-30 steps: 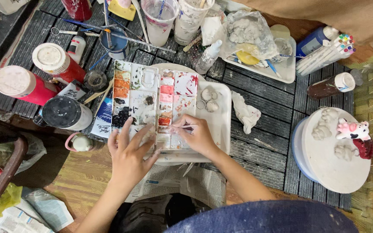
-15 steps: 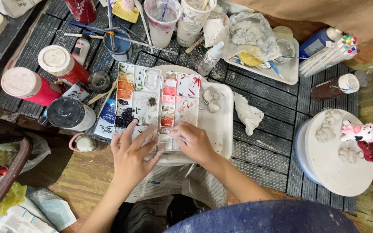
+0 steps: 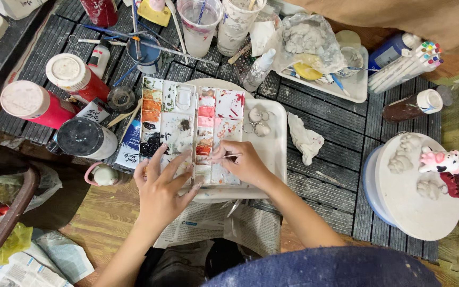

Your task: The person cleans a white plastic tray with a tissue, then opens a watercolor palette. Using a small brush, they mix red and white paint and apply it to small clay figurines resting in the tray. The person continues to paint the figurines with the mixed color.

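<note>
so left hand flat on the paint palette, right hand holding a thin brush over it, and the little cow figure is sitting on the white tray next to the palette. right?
Not the last part. In the head view the cow figure stands on the round white stand at far right, not on the tray. Left hand on the palette and right hand with brush are correct.

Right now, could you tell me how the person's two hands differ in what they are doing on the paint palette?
The left hand lies flat with its fingers spread on the palette's left half, holding nothing; the right hand is curled, pinching a thin brush. The left hand rests by the dark and grey wells, the right hand over the red and pink column. Both rest on the palette's near edge, close together.
</note>
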